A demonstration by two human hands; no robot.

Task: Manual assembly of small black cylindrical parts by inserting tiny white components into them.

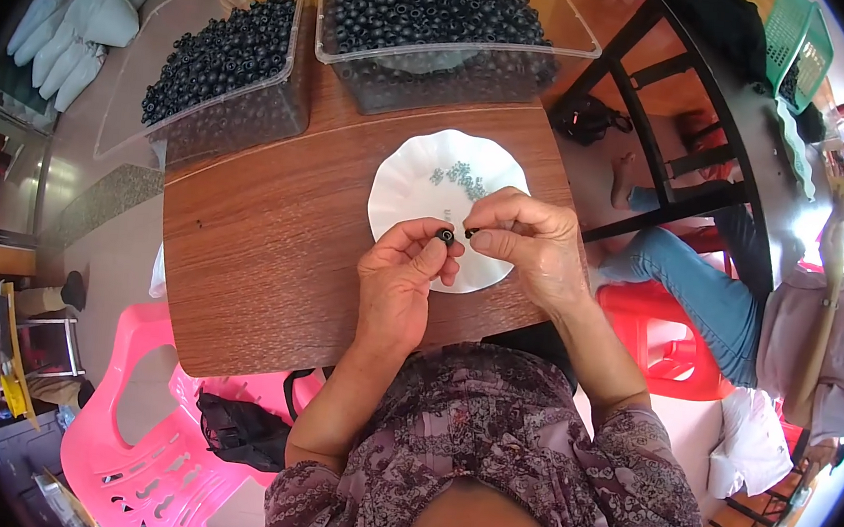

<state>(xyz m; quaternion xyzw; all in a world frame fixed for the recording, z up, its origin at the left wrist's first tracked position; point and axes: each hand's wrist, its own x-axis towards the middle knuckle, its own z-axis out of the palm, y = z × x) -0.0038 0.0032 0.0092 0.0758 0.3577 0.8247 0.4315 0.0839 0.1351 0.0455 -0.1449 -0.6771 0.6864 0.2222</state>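
The left hand pinches a round, black, holed piece; the right hand pinches a tiny dark part just beside it, over a scalloped white plate. A slackened fingertip grip could drop either among the small translucent pieces.

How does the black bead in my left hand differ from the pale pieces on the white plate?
The black bead is dark, while the pale pieces look greenish grey. The black bead is pinched in your left hand, whereas the pale pieces lie scattered on the white plate. The black bead looks larger than any one of the pale pieces. Both are small things.
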